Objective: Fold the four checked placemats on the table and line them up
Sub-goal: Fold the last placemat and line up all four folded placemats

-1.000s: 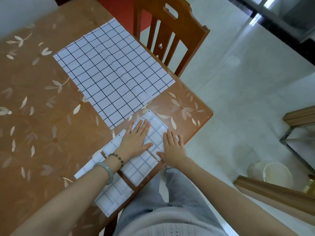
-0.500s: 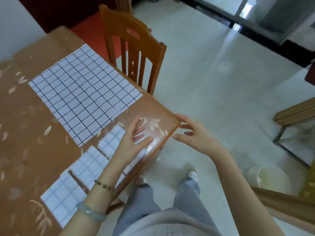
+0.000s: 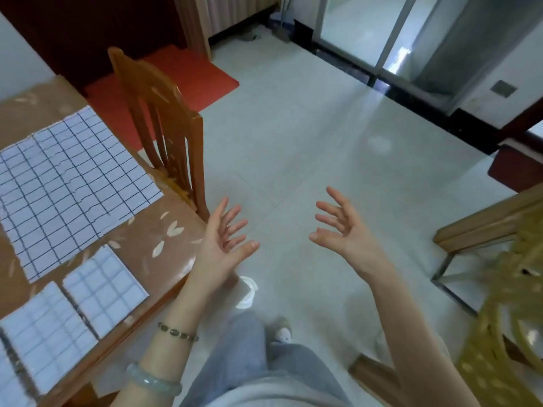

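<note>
One checked placemat (image 3: 67,183) lies unfolded and flat on the brown table (image 3: 164,239) at the left. Nearer the front edge, folded placemats sit in a row: one (image 3: 104,290) by the table corner, another (image 3: 44,333) to its left, and a third is cut off at the frame's lower left (image 3: 8,386). My left hand (image 3: 223,239) hovers past the table corner, fingers spread, holding nothing. My right hand (image 3: 343,227) is raised over the floor to the right, fingers spread and empty.
A wooden chair (image 3: 164,130) stands against the table's right side. Pale tiled floor (image 3: 308,142) fills the middle. A wooden frame and patterned furniture (image 3: 499,289) sit at the right. My legs and a shoe (image 3: 282,333) are below.
Both hands have lifted off the folded placemats and moved right, past the table corner. The view has swung right toward the floor.
</note>
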Available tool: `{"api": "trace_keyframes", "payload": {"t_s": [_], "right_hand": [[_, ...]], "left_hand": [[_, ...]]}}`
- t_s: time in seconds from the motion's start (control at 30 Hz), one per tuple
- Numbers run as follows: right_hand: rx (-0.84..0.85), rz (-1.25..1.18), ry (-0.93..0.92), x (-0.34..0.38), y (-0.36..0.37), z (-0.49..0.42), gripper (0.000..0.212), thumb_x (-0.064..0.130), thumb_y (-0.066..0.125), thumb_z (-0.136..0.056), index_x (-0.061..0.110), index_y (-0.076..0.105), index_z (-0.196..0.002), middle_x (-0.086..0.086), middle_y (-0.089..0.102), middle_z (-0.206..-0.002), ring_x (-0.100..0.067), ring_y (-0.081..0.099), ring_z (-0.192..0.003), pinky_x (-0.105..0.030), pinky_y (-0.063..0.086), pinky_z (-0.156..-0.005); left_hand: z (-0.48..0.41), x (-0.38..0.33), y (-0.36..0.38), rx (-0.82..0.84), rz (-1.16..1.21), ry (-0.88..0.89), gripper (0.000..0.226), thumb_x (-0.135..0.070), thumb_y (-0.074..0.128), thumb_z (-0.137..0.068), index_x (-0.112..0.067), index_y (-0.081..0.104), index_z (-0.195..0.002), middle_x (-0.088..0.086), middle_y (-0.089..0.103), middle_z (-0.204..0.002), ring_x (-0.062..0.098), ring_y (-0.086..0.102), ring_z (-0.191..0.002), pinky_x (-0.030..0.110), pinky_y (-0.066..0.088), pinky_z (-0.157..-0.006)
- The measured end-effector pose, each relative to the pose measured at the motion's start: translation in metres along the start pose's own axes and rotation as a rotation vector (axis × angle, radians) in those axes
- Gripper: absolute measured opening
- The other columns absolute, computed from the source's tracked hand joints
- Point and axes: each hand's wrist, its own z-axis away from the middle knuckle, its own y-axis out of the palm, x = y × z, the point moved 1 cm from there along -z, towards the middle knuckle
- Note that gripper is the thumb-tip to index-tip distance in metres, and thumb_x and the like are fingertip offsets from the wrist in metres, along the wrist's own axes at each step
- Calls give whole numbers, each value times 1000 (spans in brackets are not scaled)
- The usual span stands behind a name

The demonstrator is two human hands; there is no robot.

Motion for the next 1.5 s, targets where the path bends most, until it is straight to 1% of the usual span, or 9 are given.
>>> {"api": "trace_keyframes", "payload": {"t_s": [0.1,0.2,0.37,0.53,0.7,0.83,0.93,1.17,1.5], "right_hand": [[34,-2,-23,6,-13,-22,79,-1,74,-75,38,38,-133,1,51,-133,-10,54,-119,-34,49,-98],[55,11,-36,14,-21,-52,80,1,75,-75,37,38,-135,6,49,-134,-9,52,-120,-33,50,-96],[110,24,-51,25,-33,-123,81,0,75,-74,35,38,-137,4,48,-134,-11,52,-121,-36,49,-97],[192,67,-39,52,-42,-213,81,1,76,-74,38,38,-136,1,53,-132,-12,57,-116,-36,49,-98],[282,86,-52,93,-33,-295,82,-1,75,-75,34,36,-138,-1,52,-133,-12,55,-117,-36,47,-100],[360,105,-68,119,-16,-352,82,1,76,-75,34,36,-139,0,52,-132,-12,56,-117,-36,47,-100],[446,131,-77,132,4,-393,82,0,75,-75,35,36,-137,-2,52,-133,-13,56,-117,-35,47,-100],[694,193,-90,160,64,-503,83,0,75,-75,31,36,-140,-1,52,-133,-14,56,-117,-36,48,-99],[1042,278,-120,227,136,-675,79,1,74,-76,33,37,-138,3,54,-131,-11,57,-115,-29,50,-96]], "left_hand": [[-18,-7,10,-30,-30,23,95,-49,84,-57,-51,30,-135,-7,43,-145,13,51,-127,43,45,-104],[-41,-13,17,-83,-49,39,97,-56,82,-57,-49,28,-138,-9,43,-144,11,50,-128,36,45,-103],[-100,-9,23,-140,-33,62,94,-34,79,-66,-41,24,-142,-12,42,-143,5,48,-128,30,44,-105],[-178,-16,20,-208,-49,76,98,-38,78,-64,-42,21,-143,-11,38,-146,4,46,-129,26,43,-103],[-251,-40,5,-318,-83,103,100,-25,78,-70,-29,18,-150,-10,38,-146,2,47,-128,20,44,-100],[-289,-51,-11,-409,-83,107,97,-19,75,-72,-29,17,-150,-13,38,-145,3,46,-127,23,43,-101],[-307,-55,-20,-502,-77,101,95,-21,75,-72,-34,19,-148,-19,37,-144,3,45,-129,25,43,-102],[-360,-64,-48,-780,-19,106,102,-46,82,-61,-34,24,-145,-6,40,-147,12,47,-131,37,43,-105],[-475,-85,-76,-1194,21,97,89,-12,71,-71,-33,24,-144,-16,42,-140,3,49,-127,22,44,-102]]}}
